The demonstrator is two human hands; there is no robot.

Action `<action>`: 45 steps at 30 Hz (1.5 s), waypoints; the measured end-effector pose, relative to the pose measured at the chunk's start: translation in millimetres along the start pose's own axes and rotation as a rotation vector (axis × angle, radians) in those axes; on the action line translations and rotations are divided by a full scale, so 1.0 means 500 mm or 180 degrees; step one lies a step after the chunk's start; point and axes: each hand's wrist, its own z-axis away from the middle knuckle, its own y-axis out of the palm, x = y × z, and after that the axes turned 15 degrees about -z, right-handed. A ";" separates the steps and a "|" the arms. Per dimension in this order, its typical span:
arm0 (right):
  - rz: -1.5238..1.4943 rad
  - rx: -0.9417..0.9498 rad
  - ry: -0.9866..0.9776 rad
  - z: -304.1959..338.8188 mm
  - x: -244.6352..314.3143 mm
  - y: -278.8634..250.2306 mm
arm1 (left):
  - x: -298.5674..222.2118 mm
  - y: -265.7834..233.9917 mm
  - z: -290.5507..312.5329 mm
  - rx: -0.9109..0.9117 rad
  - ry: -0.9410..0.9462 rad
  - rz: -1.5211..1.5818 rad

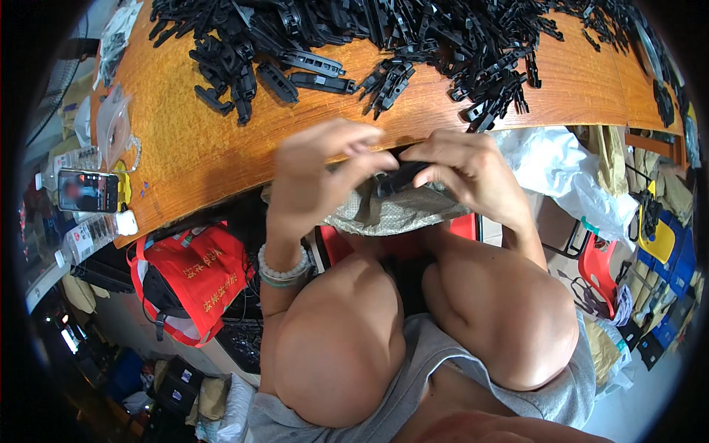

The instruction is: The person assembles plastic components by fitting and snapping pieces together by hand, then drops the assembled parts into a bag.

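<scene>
Just below the table's front edge, my right hand [476, 166] pinches a small black plastic part [406, 177] between thumb and bent fingers. My left hand [314, 166], a little blurred by motion, is beside it; its thumb and fingers are apart, and I see nothing between them. A woven greenish-grey sack [384, 215] opens beneath both hands, above my knees. On the wooden table [199, 162] ahead lies a large heap of black plastic parts [310, 29], with several long pieces loose along its near side. What the sack holds is mostly hidden.
At the table's left edge are a phone [87, 190], a clear bottle [92, 236] and plastic bags. A red bag [196, 284] hangs or stands below there. White plastic sheeting [550, 166] and a red stool [597, 273] are on the right.
</scene>
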 end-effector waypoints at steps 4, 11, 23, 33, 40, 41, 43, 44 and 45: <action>0.0212 -0.0263 -0.0218 -0.017 0.006 0.006 | 0.018 -0.004 -0.023 -0.0797 -0.0821 -0.0351; 0.1991 -0.0705 -0.0568 -0.077 -0.034 0.008 | 0.063 0.007 -0.040 -0.0858 0.0215 -0.1969; 0.1509 -0.1056 -0.0494 -0.047 -0.016 0.005 | 0.079 0.008 -0.043 -0.0826 0.0256 -0.2110; -0.0052 -0.1178 -0.0130 -0.027 0.002 0.022 | 0.015 0.031 -0.028 -0.1292 -0.0998 0.1365; -0.0248 -0.0985 -0.0632 -0.029 0.003 0.021 | -0.012 0.049 -0.021 -0.0430 -0.1313 0.2450; -0.0122 -0.1010 -0.0709 -0.029 0.000 0.021 | -0.015 0.051 -0.019 -0.0303 -0.1336 0.2230; 0.0017 -0.1055 -0.0794 -0.029 -0.006 0.021 | -0.010 0.056 -0.014 -0.0031 -0.1456 0.1679; 0.0156 -0.1101 -0.0882 -0.029 -0.008 0.021 | -0.011 0.057 -0.009 -0.0030 -0.1459 0.1675; 0.0153 -0.1104 -0.0882 -0.028 -0.012 0.022 | -0.019 0.056 -0.005 0.0081 -0.1331 0.1791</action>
